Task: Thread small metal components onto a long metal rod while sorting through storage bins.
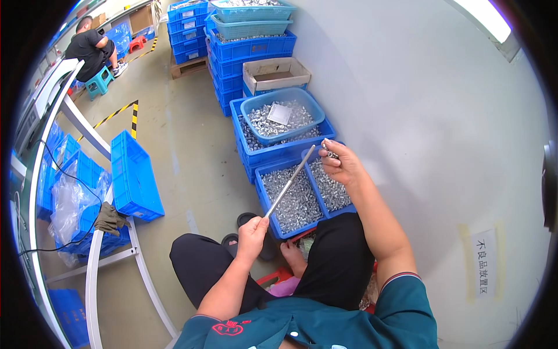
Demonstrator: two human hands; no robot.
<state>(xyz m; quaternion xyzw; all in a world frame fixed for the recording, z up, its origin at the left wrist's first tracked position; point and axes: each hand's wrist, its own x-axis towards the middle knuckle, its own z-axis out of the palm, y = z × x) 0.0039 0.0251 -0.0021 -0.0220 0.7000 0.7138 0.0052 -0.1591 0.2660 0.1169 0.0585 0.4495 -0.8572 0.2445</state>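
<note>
My left hand (252,234) is closed around the lower end of a thin silvery metal rod (289,185), which slants up to the right. My right hand (344,165) is raised near the rod's upper tip, its fingers pinching several small shiny metal parts (330,153). Whether those parts touch the rod I cannot tell. Below both hands stands a blue divided bin (269,222) in front of my knees. Its left compartment holds many small metal parts (290,203), and its right one holds similar metal pieces (329,185).
Behind the bin, a light blue basin (251,119) of metal parts, with a white square on top, rests on a larger blue crate (239,136). Stacked blue crates (225,68) rise further back. At left are a white metal frame (93,273) and an upright blue crate (141,180). A person (87,49) sits far left.
</note>
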